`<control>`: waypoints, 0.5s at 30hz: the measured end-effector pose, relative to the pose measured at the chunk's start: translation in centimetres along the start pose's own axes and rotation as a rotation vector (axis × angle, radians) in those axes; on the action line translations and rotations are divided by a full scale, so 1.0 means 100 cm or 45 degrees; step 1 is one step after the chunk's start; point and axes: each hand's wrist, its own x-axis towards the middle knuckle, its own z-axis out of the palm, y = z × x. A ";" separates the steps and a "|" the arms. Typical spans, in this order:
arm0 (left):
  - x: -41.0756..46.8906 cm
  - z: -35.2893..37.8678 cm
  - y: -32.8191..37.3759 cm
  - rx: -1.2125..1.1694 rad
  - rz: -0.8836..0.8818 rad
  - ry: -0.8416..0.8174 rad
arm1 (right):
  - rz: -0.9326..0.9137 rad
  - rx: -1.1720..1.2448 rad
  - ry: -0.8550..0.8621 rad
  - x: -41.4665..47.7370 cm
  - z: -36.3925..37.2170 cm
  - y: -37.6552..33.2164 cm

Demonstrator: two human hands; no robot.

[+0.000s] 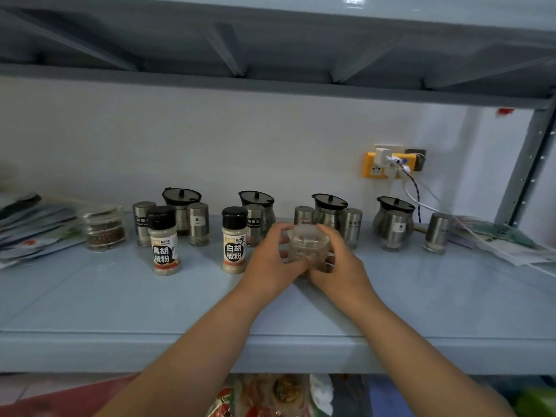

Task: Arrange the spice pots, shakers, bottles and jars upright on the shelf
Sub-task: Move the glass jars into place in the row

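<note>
Both my hands hold a clear plastic spice jar upright at the middle of the pale blue shelf. My left hand curls round its left side and my right hand round its right side. Left of it stand a white pepper bottle and a black pepper bottle, both with black caps. Behind them, along the wall, several steel shakers and several black-lidded steel pots stand upright. A clear jar of dark spice stands at the left.
Flat packets lie stacked at the shelf's left end and papers at the right end. A yellow wall socket with plugs and hanging cables sits above the right pots. The upper shelf hangs close overhead. Bags fill the level below.
</note>
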 end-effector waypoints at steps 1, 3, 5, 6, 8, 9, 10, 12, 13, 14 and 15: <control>0.000 -0.002 -0.001 0.028 -0.013 0.005 | 0.006 -0.009 0.010 0.000 0.000 0.000; -0.002 -0.005 -0.004 0.082 -0.029 0.014 | 0.011 -0.026 0.013 -0.001 -0.002 -0.001; -0.003 -0.005 -0.005 0.115 -0.016 0.005 | 0.013 -0.039 0.006 -0.001 -0.002 0.000; -0.003 -0.005 -0.005 0.129 -0.009 0.001 | 0.017 -0.043 0.001 -0.001 -0.002 0.000; -0.002 -0.004 -0.005 0.139 -0.003 0.004 | 0.029 -0.046 -0.008 -0.001 0.000 0.001; -0.002 -0.003 -0.004 0.140 -0.003 0.008 | 0.035 -0.049 -0.012 0.000 0.000 0.001; -0.002 -0.003 -0.004 0.143 -0.003 0.011 | 0.037 -0.051 -0.016 0.000 0.000 0.002; -0.002 -0.004 -0.003 0.154 -0.006 0.006 | 0.039 -0.046 -0.025 0.000 0.000 0.002; -0.003 -0.005 -0.003 0.161 -0.005 0.002 | 0.039 -0.045 -0.027 0.000 0.000 0.003; -0.004 -0.005 -0.003 0.168 -0.004 0.001 | 0.039 -0.045 -0.028 0.000 0.001 0.004; -0.004 -0.005 -0.002 0.173 -0.003 0.002 | 0.039 -0.045 -0.029 0.000 0.001 0.004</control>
